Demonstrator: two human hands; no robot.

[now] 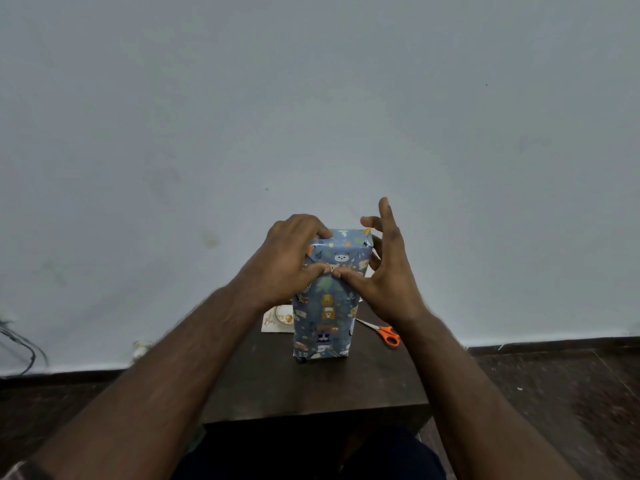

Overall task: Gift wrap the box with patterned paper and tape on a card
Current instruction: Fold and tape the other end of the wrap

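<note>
My left hand point(287, 258) grips the wrapped box point(325, 306) while my right hand point(384, 271) thumb presses its top fold. Next I judge taping on the card point(277, 322) at nine o'clock.

Dim, flat light; wide-angle bending at edges.

The card point(277, 320) left of centre is half hidden behind the box point(323, 320), its writing too small to read. The scissors' point(382, 332) blades vanish behind the right wrist. A dark object under the box's lower left corner cannot be identified.
</note>
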